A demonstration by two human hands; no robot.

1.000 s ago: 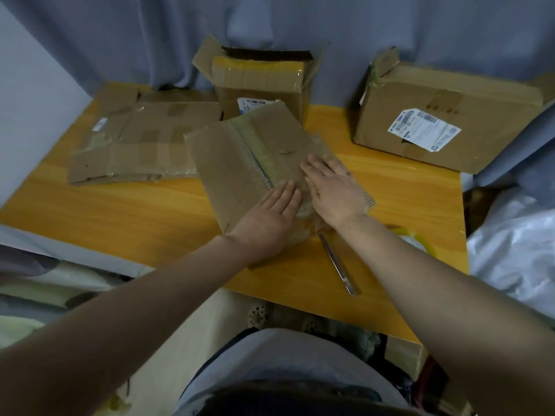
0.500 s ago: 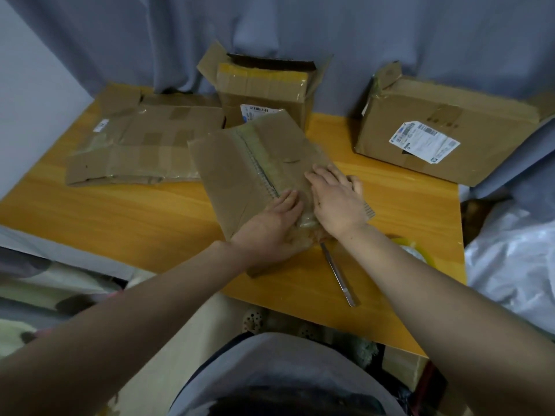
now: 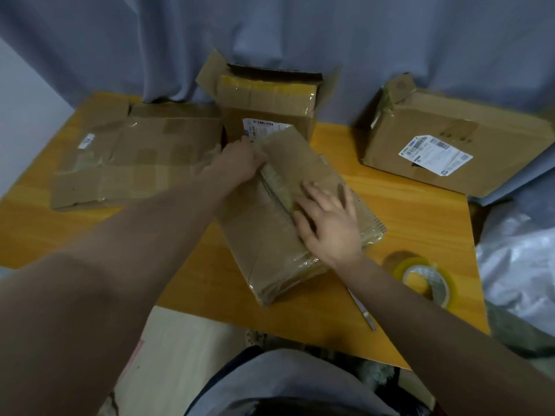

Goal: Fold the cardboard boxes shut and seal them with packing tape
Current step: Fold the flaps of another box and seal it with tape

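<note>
atop box [image 3: 264,244], right hand [image 3: 330,226] flat, left hand [image 3: 237,160] gripping

Orange wooden desk [image 3: 420,211] fills the middle, and a blue-grey curtain [image 3: 300,31] hangs in folds right behind it. A slim metal tool [image 3: 363,312] lies near the desk's front edge. Off right, crumpled white plastic sheeting [image 3: 516,265]; a pale wall [image 3: 18,94] on the left.
</note>
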